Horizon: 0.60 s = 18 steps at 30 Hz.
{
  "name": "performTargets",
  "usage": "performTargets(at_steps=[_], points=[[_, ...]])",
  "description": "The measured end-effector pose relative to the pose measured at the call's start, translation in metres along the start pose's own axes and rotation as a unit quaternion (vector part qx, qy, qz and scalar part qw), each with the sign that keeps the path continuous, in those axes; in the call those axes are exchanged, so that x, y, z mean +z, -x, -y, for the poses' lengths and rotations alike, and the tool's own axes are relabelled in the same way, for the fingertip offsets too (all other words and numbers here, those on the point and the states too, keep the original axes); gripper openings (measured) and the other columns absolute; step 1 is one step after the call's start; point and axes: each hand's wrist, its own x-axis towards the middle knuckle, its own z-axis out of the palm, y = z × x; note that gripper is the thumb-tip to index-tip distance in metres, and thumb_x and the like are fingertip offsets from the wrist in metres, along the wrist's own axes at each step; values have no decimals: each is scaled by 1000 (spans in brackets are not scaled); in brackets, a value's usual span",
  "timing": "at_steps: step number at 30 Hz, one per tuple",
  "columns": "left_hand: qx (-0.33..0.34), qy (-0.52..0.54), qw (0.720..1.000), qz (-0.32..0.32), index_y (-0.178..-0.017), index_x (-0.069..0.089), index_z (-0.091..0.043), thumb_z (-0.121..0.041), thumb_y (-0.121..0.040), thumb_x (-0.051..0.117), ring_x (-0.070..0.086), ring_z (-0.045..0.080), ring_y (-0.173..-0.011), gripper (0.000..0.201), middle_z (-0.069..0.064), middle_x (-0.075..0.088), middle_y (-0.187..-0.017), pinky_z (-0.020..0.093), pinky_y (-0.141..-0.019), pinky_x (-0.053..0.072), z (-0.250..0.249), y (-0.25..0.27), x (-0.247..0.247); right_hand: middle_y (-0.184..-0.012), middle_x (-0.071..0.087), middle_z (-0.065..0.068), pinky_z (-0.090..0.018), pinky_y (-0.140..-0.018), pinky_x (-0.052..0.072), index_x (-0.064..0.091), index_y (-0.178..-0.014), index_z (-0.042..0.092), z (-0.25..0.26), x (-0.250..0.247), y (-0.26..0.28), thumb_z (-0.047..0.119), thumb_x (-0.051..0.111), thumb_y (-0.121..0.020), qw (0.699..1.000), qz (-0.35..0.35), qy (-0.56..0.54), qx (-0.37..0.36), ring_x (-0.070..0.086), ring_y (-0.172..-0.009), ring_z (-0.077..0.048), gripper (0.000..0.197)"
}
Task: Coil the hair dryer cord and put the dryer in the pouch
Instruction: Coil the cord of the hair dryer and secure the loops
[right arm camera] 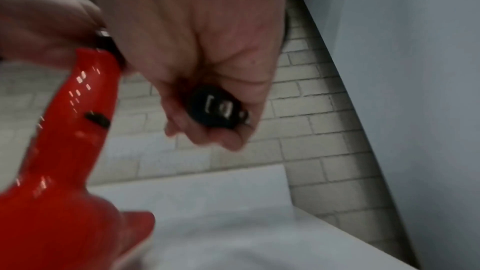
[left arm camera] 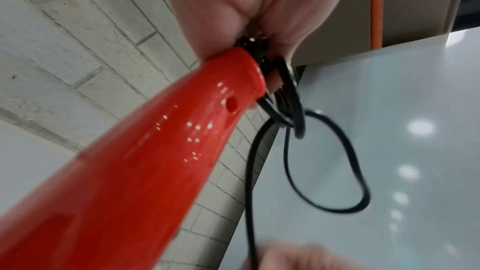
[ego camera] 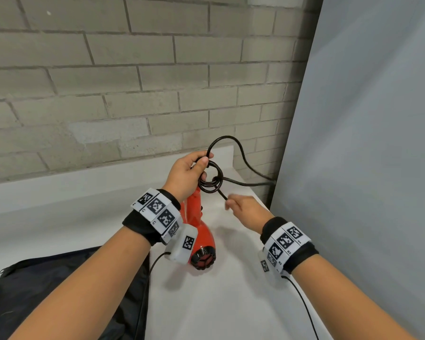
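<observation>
Lying at the white counter's near-left corner: black fabric pouch, untouched. Hanging nozzle-down over the counter's middle: glossy red plastic hair dryer, long axis running up to the left hand, gripping handle end and small black cord coils. Pinching the black plug just right of the coils: right hand, nearer the loose cord looping toward the far-right corner.
</observation>
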Motion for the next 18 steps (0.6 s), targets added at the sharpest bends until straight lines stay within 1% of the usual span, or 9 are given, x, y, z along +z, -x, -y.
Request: performTargets(at_steps=[2,4,6,8,10,12,15,16,18], points=[[-6,10,1000,1,-95,60,-25,-18,-94,45,47,9,-52,17,2,49,-62,14,-35,35,-1,1,-2,-100,59,-15,-31,-80,43,59,-97,8,-20,4,-3,14,34,-95,987,77,100,95,56,-95,-29,26],[-4,24,1000,-3,-100,61,-20,-14,-93,46,50,3,-50,18,1,49,-63,15,-43,41,-2,2,-2,-125,57,-19,-34,-96,42,57,-117,1,-31,6,-3,10,36,-95,941,174,231,177,53,-116,-31,31],[-2,40,999,-4,-103,62,-15,-11,-92,47,50,0,-48,19,0,49,-65,25,-58,48,-1,1,-4,-133,53,-16,-33,-102,38,51,-125,-1,-38,8,-1,11,39,-96,899,229,324,187,49,-124,-29,34],[4,52,999,-1,-102,62,-16,-9,-92,47,48,0,-48,19,-1,48,-68,28,-62,51,-1,1,-5,-135,50,-16,-34,-104,38,48,-129,2,-37,7,-3,15,40,-96,901,219,341,157,48,-125,-29,36],[12,62,998,8,-101,61,-16,-6,-91,47,46,1,-47,20,-1,48,-72,18,-56,53,-1,2,-6,-136,48,-13,-33,-103,38,42,-135,12,-26,3,-6,19,45,-93,955,133,228,131,47,-124,-27,42],[12,66,998,19,-99,62,-17,-5,-91,47,45,1,-46,21,2,50,-77,13,-52,47,-2,3,-5,-133,49,-8,-26,-96,38,37,-136,19,-6,-1,-5,20,48,-93,995,54,63,58,49,-119,-22,45],[10,67,997,35,-99,62,-20,-4,-91,47,45,1,-46,24,4,54,-81,11,-51,44,-5,6,-3,-121,53,7,-2,-83,37,47,-129,17,30,-2,-5,7,52,-91,986,3,-140,-96,53,-102,4,40],[11,68,997,40,-101,61,-20,-3,-91,46,45,1,-45,25,3,55,-81,11,-52,44,-6,6,-2,-115,55,7,1,-83,37,52,-125,14,37,0,-6,2,53,-89,973,-1,-193,-128,53,-96,11,37],[12,76,996,50,-106,59,-18,-2,-91,44,45,1,-45,26,1,58,-83,11,-51,44,-7,7,-1,-100,62,0,-2,-81,43,58,-115,-1,45,3,-10,-5,53,-87,948,-17,-284,-140,58,-82,16,29]])
